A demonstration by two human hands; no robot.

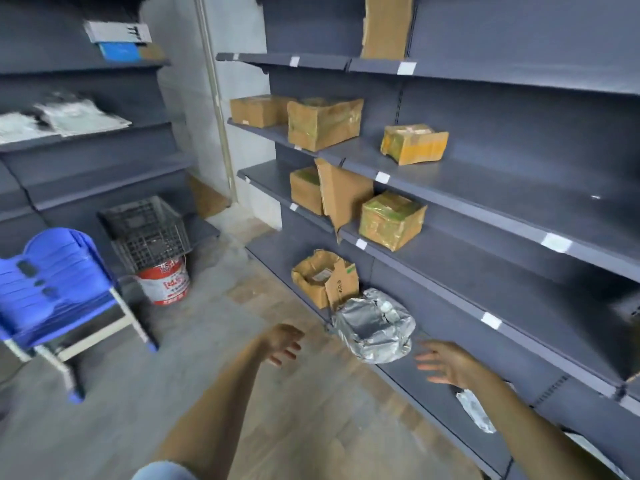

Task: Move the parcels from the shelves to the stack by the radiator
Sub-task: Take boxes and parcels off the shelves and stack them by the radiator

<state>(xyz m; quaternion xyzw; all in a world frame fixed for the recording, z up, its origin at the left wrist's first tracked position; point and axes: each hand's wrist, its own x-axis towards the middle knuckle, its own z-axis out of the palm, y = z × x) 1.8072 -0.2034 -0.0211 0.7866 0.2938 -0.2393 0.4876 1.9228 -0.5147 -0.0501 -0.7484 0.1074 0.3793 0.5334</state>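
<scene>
Faintly, red bucket (165, 282) lettering blurred, open box (323, 278) marked "609"

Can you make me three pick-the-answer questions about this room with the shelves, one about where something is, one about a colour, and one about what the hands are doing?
1. Where is the silver foil parcel?
A. top shelf
B. bottom shelf
C. on the chairs

2. What colour are the stacked chairs?
A. blue
B. green
C. red

3. What are the hands doing?
A. carrying a box
B. reaching out open, holding nothing
C. gripping the bucket

Answers:
1 B: the foil parcel lies on the lowest shelf, beside the opened cardboard box.
2 A: the seats are bright blue.
3 B: the left hand and right hand have spread fingers on either side of the parcel, apparently not touching it.
</scene>
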